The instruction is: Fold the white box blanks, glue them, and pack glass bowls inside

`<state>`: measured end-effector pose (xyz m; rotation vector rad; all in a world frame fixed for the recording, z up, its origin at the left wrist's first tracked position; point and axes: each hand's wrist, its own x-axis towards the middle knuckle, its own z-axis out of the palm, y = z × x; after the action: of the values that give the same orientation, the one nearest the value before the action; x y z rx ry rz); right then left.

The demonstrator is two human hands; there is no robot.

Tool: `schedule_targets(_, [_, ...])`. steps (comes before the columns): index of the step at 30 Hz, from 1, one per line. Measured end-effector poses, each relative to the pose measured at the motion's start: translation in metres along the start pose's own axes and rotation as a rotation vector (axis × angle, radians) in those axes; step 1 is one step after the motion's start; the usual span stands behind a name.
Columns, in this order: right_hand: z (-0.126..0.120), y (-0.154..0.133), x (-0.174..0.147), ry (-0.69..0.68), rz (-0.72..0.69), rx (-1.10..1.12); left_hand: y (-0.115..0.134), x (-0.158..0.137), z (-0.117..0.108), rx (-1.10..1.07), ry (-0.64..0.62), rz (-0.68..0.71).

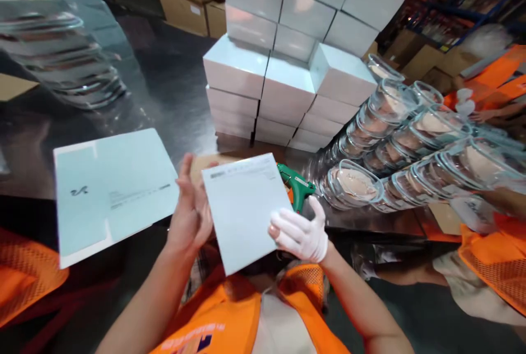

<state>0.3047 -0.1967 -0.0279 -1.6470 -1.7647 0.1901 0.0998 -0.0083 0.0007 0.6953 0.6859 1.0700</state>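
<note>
A white box [249,214] with small printed text along its top edge is tilted in front of my body, between my two hands. My bare left hand [191,211] supports its left edge, fingers pointing up and partly hidden behind it. On its lower right side lies my right hand [302,230] in a white glove; a bare fingertip shows, and the thumb sticks up. Just behind the box rests a green glue gun [298,181] with an orange trigger, partly covered. To the left is a larger flat white box [115,195] with a black mark and printed lines.
White boxes [287,80] are stacked at the back of the dark table [164,80]. Stacked clear round containers [353,184] fill the right side, and another stack [74,58] stands at left. People in orange vests [489,266] are at the right.
</note>
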Motion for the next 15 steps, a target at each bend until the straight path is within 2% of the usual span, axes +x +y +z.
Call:
schedule_targets(3, [-0.046, 0.006, 0.051, 0.185, -0.367, -0.358, 0.004, -0.003, -0.002, 0.089, -0.054, 0.217])
schedule_targets(4, [-0.064, 0.007, 0.075, 0.262, -0.409, -0.510, 0.002, -0.003, -0.007, 0.185, -0.032, 0.281])
schedule_targets(6, [-0.097, 0.009, 0.132, 0.301, -0.302, -0.713, 0.000, 0.001, -0.022, 0.411, 0.046, 0.373])
schedule_targets(8, [-0.123, 0.011, 0.192, 0.241, -0.120, -0.828, 0.006, 0.012, -0.040, 0.661, 0.135, 0.442])
schedule_targets(11, [-0.141, 0.015, 0.266, 0.111, 0.040, -0.901, 0.037, 0.035, -0.070, 1.085, 0.318, 0.512])
schedule_targets(13, [-0.140, 0.015, 0.290, 0.122, 0.123, -0.924, 0.065, 0.050, -0.092, 1.321, 0.509, 0.372])
schedule_targets(15, [-0.129, 0.011, 0.288, 0.208, 0.190, -0.923, 0.089, 0.063, -0.116, 1.439, 0.724, 0.147])
